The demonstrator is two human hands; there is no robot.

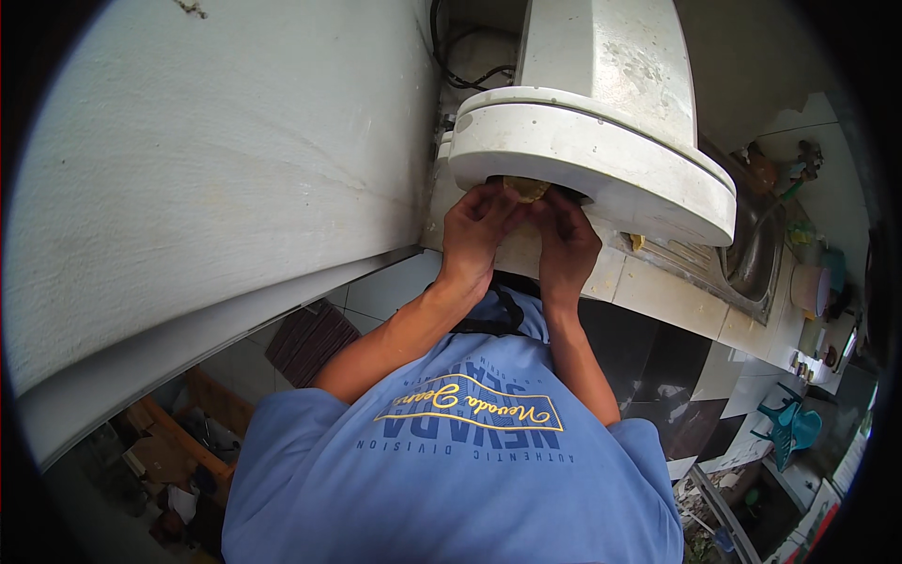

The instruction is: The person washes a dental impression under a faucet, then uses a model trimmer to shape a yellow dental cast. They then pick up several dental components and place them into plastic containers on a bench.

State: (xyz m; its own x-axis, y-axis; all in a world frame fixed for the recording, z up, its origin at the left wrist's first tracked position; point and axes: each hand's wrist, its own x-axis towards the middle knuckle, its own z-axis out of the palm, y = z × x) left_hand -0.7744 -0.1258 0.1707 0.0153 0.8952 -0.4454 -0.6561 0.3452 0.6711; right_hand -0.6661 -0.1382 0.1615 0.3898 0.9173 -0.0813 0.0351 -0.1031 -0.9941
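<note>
A large white machine (583, 132) with a rounded, overhanging front stands before me on a tiled counter. A dark opening shows on the underside of its rim. At that opening is a yellowish piece (526, 189) with a pale edge; what it is I cannot make out. My left hand (473, 228) pinches it from the left, its thumb and fingers closed together. My right hand (569, 237) is up against its other side with curled fingers, some of them hidden under the rim. Both forearms rise from below in front of my blue shirt.
A metal sink with a ribbed drainboard (691, 254) lies to the right, a small yellow scrap (638, 242) near it. A pale wall (225, 179) closes off the left side. Dark cables (470, 70) hang behind the machine. A teal plastic stool (789, 425) stands at far right.
</note>
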